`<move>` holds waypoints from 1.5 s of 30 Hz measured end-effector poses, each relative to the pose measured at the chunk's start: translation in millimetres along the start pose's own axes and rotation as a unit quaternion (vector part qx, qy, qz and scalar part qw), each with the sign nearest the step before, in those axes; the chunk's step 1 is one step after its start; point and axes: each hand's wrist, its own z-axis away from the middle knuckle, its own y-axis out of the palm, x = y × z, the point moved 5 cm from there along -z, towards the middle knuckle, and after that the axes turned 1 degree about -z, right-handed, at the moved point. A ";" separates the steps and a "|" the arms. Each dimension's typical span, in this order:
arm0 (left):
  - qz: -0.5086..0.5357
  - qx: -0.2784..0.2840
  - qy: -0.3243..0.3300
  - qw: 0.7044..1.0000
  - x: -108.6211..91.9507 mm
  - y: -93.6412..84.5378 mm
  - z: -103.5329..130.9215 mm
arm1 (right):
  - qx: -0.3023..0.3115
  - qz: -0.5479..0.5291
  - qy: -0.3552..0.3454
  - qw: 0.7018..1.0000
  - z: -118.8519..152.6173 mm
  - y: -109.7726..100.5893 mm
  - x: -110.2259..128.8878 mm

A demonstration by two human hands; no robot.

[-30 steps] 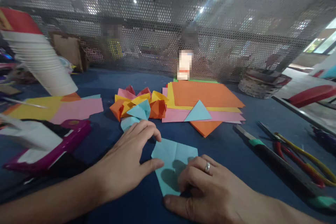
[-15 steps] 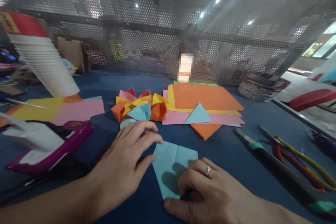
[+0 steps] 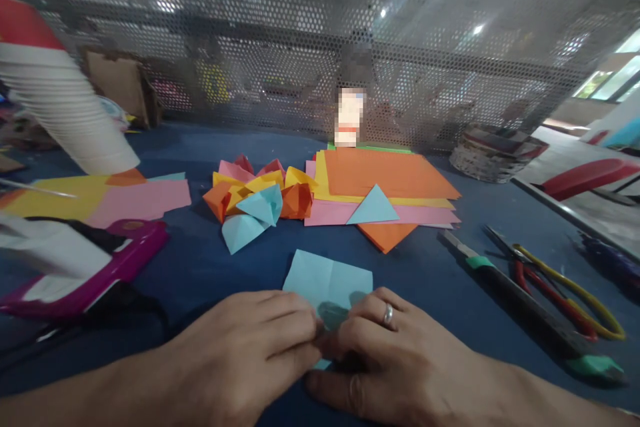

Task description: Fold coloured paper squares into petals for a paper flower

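A creased sheet of light blue paper [image 3: 325,273] lies on the dark blue table in front of me, its lower part covered by my fingers. My left hand [image 3: 265,340] presses on its left side with the fingers closed together. From the right, my right hand [image 3: 390,347], with a ring on one finger, grips the lower edge with curled fingers and the thumb below. The fingertips of both hands almost meet over the paper. Beyond them sits a cluster of folded paper pieces [image 3: 253,197] in pink, yellow, orange and blue.
A stack of coloured paper [image 3: 385,173] bears a blue folded triangle [image 3: 375,205]. To the right lie a utility knife [image 3: 525,307] and scissors [image 3: 565,293]. A purple glue gun [image 3: 135,247] and leaning paper cups [image 3: 65,100] stand left. A perforated metal screen [image 3: 280,67] closes the back.
My left hand has come down and right from above the paper's left edge onto its lower part, beside my right hand. The right hand stays on the paper. The view has shifted slightly.
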 end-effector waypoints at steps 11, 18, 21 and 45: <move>-0.157 0.000 -0.042 0.987 -0.8 9.4 23.1 | 0.037 -0.044 0.012 0.998 -0.4 0.5 -1.6; -0.184 -0.073 -0.009 0.980 -2.2 8.1 17.8 | 0.000 -0.039 -0.001 0.999 0.0 -0.3 -1.3; -0.090 -0.061 0.042 0.993 -8.5 6.5 12.7 | -0.019 -0.027 0.004 0.999 -0.2 -1.7 0.2; -0.051 -0.049 0.051 0.996 -9.2 9.9 6.5 | -0.179 0.025 0.067 0.981 12.1 -22.7 -53.9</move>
